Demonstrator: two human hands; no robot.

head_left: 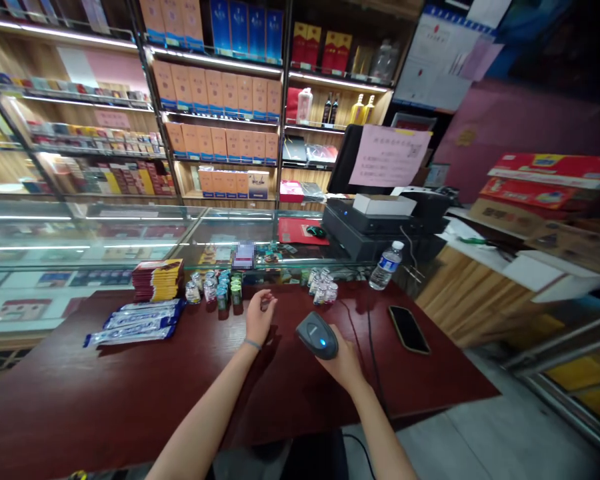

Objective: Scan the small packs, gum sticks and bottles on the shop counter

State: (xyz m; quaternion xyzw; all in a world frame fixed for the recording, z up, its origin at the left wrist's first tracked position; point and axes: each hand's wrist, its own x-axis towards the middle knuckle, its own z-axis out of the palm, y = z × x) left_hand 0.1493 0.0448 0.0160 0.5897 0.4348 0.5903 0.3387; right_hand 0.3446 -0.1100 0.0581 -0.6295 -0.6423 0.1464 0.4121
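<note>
My right hand [344, 360] is closed round a dark handheld barcode scanner [318, 333] with a blue light, held just above the dark red table [130, 393]. Its cable runs away across the table. My left hand [259, 317] hovers to the left of the scanner, fingers curled round a small item I cannot make out. Just beyond my left hand stands a row of small jars [215, 288]. A second cluster of small jars [323, 288] stands further right.
Blue packets [135, 321] and a stack of red-yellow packs [158, 279] lie at the table's left. A black phone [409, 328] and a water bottle [386, 265] sit to the right. Behind are a glass counter [80, 233], a cash register [380, 220] and stocked shelves.
</note>
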